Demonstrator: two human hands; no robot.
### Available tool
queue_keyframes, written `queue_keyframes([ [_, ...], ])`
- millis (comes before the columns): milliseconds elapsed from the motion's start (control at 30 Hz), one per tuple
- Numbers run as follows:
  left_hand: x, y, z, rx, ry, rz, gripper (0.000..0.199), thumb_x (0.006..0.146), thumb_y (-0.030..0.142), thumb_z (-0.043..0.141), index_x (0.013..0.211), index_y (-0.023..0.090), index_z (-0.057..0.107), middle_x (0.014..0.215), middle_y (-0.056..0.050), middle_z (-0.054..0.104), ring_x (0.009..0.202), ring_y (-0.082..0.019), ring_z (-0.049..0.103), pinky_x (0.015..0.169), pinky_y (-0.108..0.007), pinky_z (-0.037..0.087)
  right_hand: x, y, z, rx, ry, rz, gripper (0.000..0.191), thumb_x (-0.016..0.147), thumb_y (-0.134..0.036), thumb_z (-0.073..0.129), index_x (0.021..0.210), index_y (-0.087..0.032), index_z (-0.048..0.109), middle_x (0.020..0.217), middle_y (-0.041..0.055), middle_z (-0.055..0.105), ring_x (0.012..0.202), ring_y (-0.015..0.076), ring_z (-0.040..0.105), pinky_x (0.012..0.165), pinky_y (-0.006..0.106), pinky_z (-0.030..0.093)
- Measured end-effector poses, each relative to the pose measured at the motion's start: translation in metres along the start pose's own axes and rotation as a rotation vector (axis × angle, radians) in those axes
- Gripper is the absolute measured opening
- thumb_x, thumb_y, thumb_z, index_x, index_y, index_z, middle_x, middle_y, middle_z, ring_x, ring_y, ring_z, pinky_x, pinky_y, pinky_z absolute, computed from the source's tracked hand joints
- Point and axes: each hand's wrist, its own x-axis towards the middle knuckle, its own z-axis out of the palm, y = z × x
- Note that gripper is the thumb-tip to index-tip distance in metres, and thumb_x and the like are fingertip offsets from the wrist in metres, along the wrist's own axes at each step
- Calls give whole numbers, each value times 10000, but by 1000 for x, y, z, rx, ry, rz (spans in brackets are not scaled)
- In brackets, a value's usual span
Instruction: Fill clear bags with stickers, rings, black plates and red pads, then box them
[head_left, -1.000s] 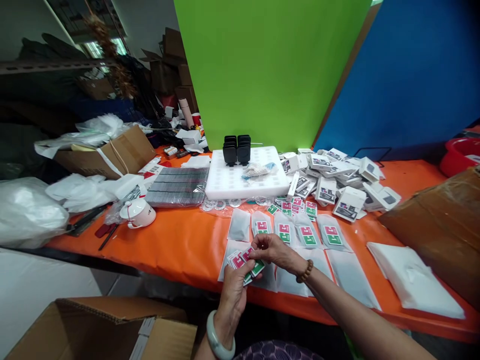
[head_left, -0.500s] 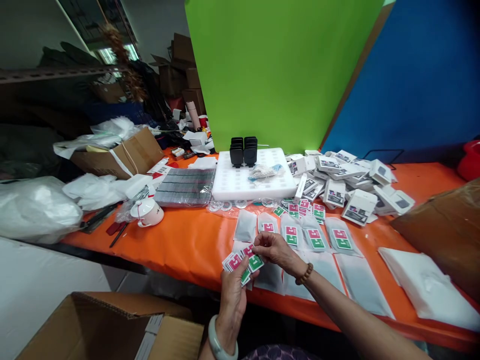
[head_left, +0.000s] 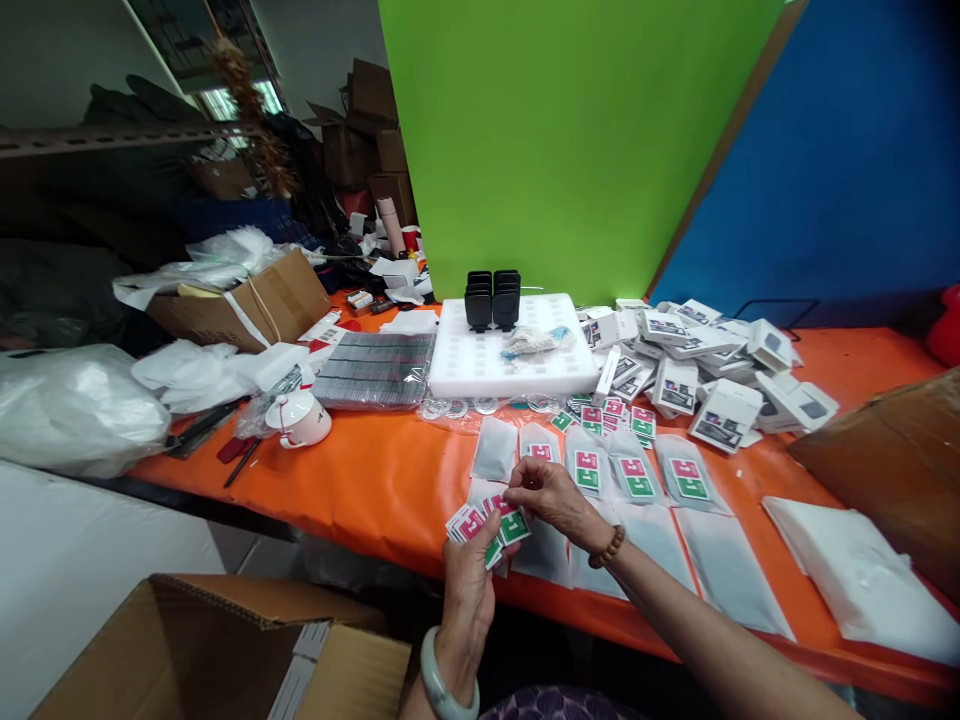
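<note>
A fanned stack of small pink and green printed cards is gripped in my left hand, thumb on top. My right hand reaches in from the right, thumb and forefinger pinched at the upper edge of a card in that stack. Beyond and beside my hands lie frosted pouches in two rows on the orange table cover. Several pouches in the back row carry a pink and green card, such as the card on the rightmost one. My right forearm passes over the front row.
Small white boxes are heaped at the back right, with loose cards beside them. A white foam tray bears black stands. To the left are a white mug and a wrapped grey stack. An open carton stands below.
The view has shifted slightly, so the scene sits a little differently in the frame. My right hand stays pinched at the cards, and my left hand holds the stack as before.
</note>
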Motion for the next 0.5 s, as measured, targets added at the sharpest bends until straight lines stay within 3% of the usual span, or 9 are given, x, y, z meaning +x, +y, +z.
queue_keyframes([
  [300, -3, 7, 5, -40, 35, -31, 385, 454, 275, 868, 751, 92, 707, 742, -100, 728, 639, -223, 684, 527, -265, 553, -3, -7, -1, 41, -9, 68, 250, 674, -346, 695, 660, -197, 495, 495, -55, 532, 396, 72, 421, 393, 200, 282],
  [500, 3, 1, -4, 17, 39, 47, 408, 504, 321, 858, 795, 79, 704, 715, -89, 720, 597, -216, 676, 470, -248, 528, -3, -2, 3, 26, 16, 88, 246, 701, -357, 665, 675, -201, 476, 465, -52, 537, 376, 78, 416, 373, 198, 303],
])
